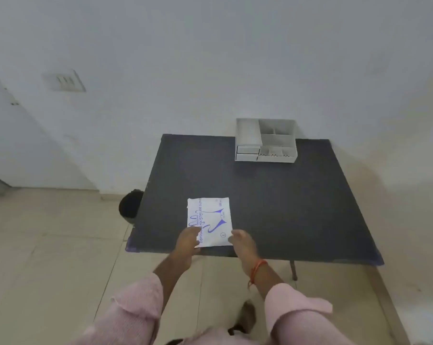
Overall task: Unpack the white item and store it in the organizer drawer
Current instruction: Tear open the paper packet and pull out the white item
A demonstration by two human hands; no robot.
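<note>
A flat white packet [210,217] with blue print of a glove lies on the dark table [272,202], close to its near edge. My left hand [186,241] rests on the packet's near left corner, fingers curled over it. My right hand [242,242] touches the packet's near right corner. Whether either hand pinches the packet I cannot tell. The white organizer [266,141] stands at the table's far edge by the wall, with two small shut drawers [247,153] at its front left and open compartments on top.
A dark round object [130,204] sits on the tiled floor at the table's left side. A table leg [293,270] shows under the near edge. The wall carries a switch plate [65,80] at the far left.
</note>
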